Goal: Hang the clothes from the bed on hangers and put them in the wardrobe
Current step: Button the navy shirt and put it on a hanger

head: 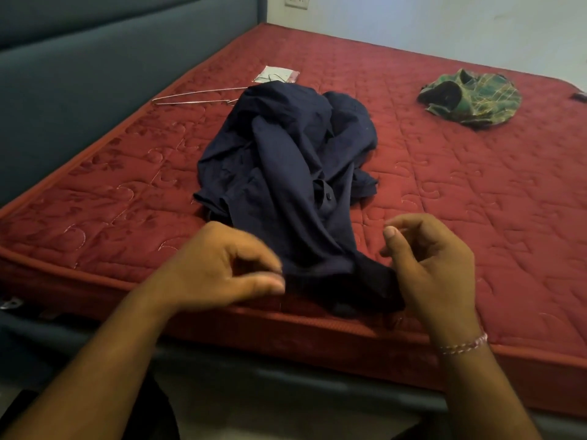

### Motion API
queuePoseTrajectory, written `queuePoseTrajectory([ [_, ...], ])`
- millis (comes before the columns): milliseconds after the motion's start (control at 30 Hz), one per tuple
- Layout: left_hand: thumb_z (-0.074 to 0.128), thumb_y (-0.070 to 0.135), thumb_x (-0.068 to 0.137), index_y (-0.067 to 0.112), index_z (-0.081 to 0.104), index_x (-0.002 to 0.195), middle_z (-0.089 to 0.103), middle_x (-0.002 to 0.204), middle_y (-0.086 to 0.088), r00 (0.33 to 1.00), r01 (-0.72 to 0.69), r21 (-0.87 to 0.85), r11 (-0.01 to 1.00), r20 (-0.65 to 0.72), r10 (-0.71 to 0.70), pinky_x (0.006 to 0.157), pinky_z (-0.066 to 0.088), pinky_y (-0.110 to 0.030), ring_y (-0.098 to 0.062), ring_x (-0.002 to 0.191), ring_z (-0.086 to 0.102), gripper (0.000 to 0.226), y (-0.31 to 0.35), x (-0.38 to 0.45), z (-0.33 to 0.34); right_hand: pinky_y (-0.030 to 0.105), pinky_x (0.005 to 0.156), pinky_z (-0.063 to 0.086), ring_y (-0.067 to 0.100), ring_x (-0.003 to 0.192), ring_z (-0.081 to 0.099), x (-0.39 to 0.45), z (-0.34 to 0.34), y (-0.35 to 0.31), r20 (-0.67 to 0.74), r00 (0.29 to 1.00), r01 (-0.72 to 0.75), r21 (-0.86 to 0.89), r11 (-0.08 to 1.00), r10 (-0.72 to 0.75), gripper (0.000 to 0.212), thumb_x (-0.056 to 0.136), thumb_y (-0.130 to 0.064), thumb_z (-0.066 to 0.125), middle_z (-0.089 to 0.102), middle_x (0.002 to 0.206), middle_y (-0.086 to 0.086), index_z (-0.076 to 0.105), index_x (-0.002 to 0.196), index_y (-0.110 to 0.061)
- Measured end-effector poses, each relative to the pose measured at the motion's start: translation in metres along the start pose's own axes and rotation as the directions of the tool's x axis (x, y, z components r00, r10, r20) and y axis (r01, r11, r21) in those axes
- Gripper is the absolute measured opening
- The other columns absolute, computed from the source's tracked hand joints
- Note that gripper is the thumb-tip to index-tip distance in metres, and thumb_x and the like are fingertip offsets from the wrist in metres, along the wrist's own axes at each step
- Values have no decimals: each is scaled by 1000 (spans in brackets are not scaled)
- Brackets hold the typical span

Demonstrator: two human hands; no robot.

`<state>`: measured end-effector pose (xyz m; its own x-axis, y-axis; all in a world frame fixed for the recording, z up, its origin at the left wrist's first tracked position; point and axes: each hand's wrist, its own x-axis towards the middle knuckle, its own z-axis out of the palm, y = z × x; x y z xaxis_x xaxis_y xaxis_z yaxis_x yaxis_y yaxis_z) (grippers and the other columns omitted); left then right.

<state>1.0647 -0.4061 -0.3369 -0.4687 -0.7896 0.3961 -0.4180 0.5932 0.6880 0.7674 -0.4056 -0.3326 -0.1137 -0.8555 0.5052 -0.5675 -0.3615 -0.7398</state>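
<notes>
Both the left hand (222, 265) and right hand (428, 265) hover loosely curled, holding nothing, over the navy shirt (286, 160), which likely needs gripping and spreading for the wire hanger (197, 96).

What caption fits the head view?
Both hands at the navy shirt on the red mattress; wire hanger behind.

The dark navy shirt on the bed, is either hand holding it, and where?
Neither hand clearly holds the dark navy shirt. Left hand and right hand hover beside its near end.
</notes>
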Motion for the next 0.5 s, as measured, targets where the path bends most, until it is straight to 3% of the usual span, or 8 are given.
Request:
queuePoseTrajectory([
  [33,84,31,82,22,82,92,78,86,14,994,40,-78,996,107,-32,72,58,-23,-4,80,75,13,4,6,-6,45,67,60,15,70,71,11,3,3,20,1000,-24,24,999,23,3,96,-28,68,72,76,-6,69,94,-29],
  [100,81,36,84,22,80,104,78,100,12,997,37,-102,994,-63,-44,79,56,-20,0,90,73,24,-5,37,-10,52,70,61,20,73,73,42,17,6,38,998,-52,68,996,49,5,91,-32,67,74,81,-5,69,95,-31],
  [133,76,46,86,25,74,120,76,114,11,983,38,-2,999,-180,-38,87,54,-21,0,102,70,40,-13,59,-10,52,72,61,20,75,73,61,28,6,42,998,-55,88,995,52,8,88,-34,66,74,83,-6,70,94,-31],
  [167,70,60,85,29,63,137,68,131,10,983,60,169,984,-180,-29,97,52,-27,-4,118,64,60,-25,83,-8,51,75,61,19,76,73,80,41,6,48,997,-58,102,993,53,9,86,-33,66,74,84,-7,70,94,-30],
  [233,60,77,81,37,47,150,51,152,4,989,105,563,819,29,-146,110,44,-46,-18,140,48,80,-59,120,1,44,81,60,13,79,71,116,68,4,62,997,-47,107,993,40,8,86,-27,69,73,86,-9,69,93,-27],
  [333,65,55,88,31,65,118,70,124,3,949,52,713,699,183,-257,95,51,-43,-25,120,65,39,-85,139,13,30,82,53,6,80,64,162,101,7,83,997,-8,26,1000,6,14,88,-19,72,70,96,-6,67,100,-24],
  [400,66,46,90,25,67,102,75,102,2,967,76,668,740,131,-217,82,53,-38,-25,101,70,24,-83,145,4,29,87,48,12,86,60,192,116,12,69,997,52,-84,995,-46,18,89,-19,72,66,105,2,66,106,-21],
  [500,76,45,91,19,73,94,74,85,1,880,143,362,921,380,-286,70,48,-30,-12,77,66,27,-73,152,-31,36,103,40,28,113,55,230,136,19,68,992,117,-217,969,-104,27,88,-18,70,59,119,9,65,114,-15],
])
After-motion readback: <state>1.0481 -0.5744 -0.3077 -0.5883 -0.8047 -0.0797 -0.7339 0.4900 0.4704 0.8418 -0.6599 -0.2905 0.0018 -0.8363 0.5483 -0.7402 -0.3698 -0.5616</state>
